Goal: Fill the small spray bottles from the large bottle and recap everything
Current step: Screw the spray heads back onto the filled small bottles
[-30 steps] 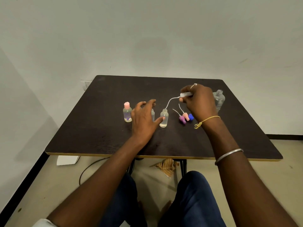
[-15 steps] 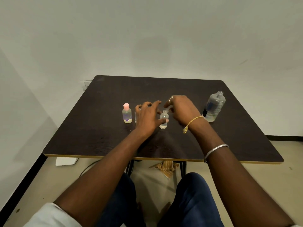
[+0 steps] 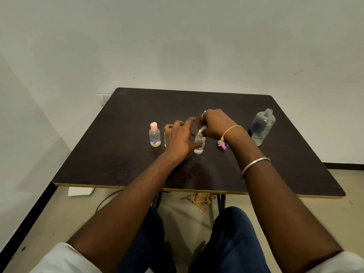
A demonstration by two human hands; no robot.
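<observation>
A small clear bottle (image 3: 199,147) stands upright at the table's middle. My left hand (image 3: 180,137) steadies it, thumb against its side, the other fingers spread. My right hand (image 3: 214,125) pinches a white spray cap (image 3: 202,130) just above the bottle's neck. A second small bottle (image 3: 165,137) is mostly hidden behind my left hand. At the left stands a small bottle with a pink cap (image 3: 154,135). The large clear bottle (image 3: 262,127) stands uncapped at the right.
A purple spray cap (image 3: 223,146) lies on the dark table (image 3: 118,164) under my right wrist; other caps are hidden. A striped cloth (image 3: 199,200) and a cable lie on the floor below. Walls stand close behind and to the left.
My right hand carried the white spray cap with its tube from the large bottle's side leftward to the middle bottle's neck. My left hand closed in on that bottle.
</observation>
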